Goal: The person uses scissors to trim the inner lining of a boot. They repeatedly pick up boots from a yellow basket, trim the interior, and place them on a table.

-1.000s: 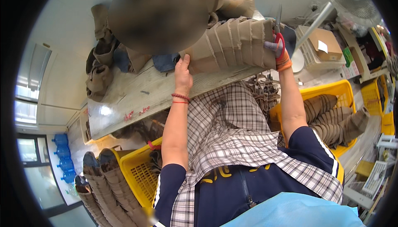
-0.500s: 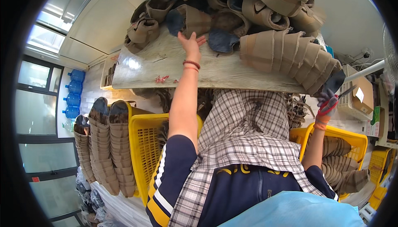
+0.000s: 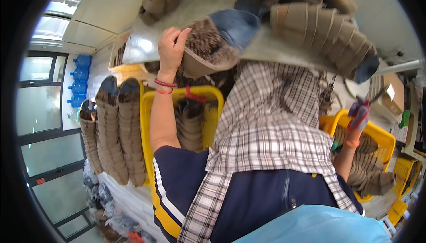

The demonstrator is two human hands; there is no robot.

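Fleece-lined tan boot piece [image 3: 208, 49] at bench [image 3: 270, 49] front edge, my left hand [image 3: 171, 43] clamped on it; right hand [image 3: 358, 116] grips scissors [image 3: 361, 105] over yellow crate [image 3: 377, 138], blue bottles [image 3: 80, 81] stacked far left

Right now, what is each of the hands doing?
Left hand: closed on a fuzzy brown boot piece.
Right hand: closed around scissors.

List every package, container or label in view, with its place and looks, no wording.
Water jugs: far left by the window, stacked, blue.
Cardboard box: right edge, brown, white label.
Yellow crate: below the left hand, plastic, holding boot uppers.
Second yellow crate: right, behind the right hand.
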